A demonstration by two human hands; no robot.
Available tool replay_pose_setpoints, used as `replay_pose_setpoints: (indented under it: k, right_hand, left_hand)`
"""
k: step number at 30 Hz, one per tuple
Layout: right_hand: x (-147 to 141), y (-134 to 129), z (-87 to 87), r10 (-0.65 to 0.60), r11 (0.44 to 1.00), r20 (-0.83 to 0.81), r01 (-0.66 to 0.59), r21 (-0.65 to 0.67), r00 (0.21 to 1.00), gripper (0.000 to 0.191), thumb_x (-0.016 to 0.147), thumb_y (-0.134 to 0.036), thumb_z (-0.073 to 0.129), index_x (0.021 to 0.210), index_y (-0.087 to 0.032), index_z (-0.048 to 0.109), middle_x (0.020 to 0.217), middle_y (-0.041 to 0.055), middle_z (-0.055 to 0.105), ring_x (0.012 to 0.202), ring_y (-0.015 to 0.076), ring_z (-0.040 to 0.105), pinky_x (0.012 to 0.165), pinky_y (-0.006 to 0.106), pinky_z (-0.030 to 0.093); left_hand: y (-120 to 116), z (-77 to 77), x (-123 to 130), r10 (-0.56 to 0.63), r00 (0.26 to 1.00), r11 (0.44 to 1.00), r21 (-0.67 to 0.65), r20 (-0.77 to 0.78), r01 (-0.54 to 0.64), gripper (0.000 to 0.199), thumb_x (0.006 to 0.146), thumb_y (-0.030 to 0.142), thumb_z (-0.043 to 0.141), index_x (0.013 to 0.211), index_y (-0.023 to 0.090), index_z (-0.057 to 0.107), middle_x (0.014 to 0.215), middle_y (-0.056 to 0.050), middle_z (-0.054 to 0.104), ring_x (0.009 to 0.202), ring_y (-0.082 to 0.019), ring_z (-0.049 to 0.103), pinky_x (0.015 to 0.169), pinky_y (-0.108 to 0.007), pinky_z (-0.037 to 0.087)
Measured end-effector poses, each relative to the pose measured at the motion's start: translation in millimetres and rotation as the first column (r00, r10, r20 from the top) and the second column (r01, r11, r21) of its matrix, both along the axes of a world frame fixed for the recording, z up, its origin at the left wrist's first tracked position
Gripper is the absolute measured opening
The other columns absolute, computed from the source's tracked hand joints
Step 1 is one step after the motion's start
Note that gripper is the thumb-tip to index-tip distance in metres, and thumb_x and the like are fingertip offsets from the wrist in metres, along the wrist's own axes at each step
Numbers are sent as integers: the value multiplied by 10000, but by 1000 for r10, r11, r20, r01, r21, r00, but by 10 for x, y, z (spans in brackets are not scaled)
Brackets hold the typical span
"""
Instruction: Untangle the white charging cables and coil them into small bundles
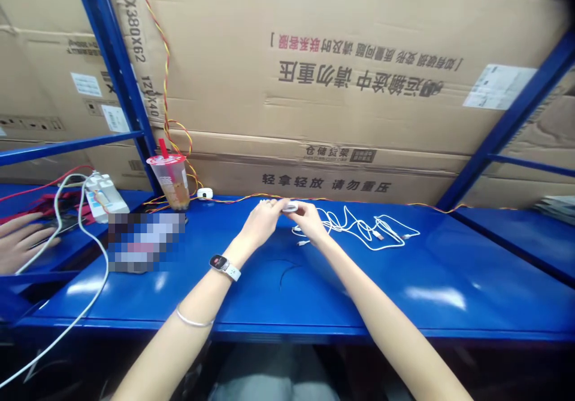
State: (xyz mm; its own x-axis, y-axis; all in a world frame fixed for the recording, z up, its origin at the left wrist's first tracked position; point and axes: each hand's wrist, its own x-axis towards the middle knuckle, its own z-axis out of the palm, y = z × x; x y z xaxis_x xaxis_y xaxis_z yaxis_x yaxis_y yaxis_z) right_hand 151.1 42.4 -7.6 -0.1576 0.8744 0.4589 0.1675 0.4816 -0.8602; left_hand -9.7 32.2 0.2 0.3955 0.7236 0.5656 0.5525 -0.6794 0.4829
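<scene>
My left hand [262, 222] and my right hand [309, 220] meet over the back part of the blue shelf [278, 302]. Pinched between the fingers of both is a small white rounded object [291, 207]; its kind is hard to make out. Just right of my right hand, loosely tangled white charging cables [354, 227] lie on the shelf, their plugs showing. Thin black ties [287, 269] rest nearer the front, below my hands. A watch and a bangle are on my left arm.
To the left stand a lidded drink cup [168, 179], a small white block [205, 193] and a blurred-out flat item [146, 242]. Another person's hand [22, 242] is at far left by a white power strip [105, 197]. Cardboard [291, 119] backs the shelf; a white cord hangs down.
</scene>
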Motion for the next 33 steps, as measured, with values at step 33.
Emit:
replay_pose_setpoints:
  k: [33]
  right_hand:
    - [311,102,29,265,953,-47,-269,-143,963,104,697,-281,652,750,-192,642,736,11,615,696,164,547,684,282,435]
  left_hand:
    - [-223,82,146,304,901,778,627,-310,-47,360,915,106,412,1241,199,533,1051,-89,617,957,-188,571,853,-321,447]
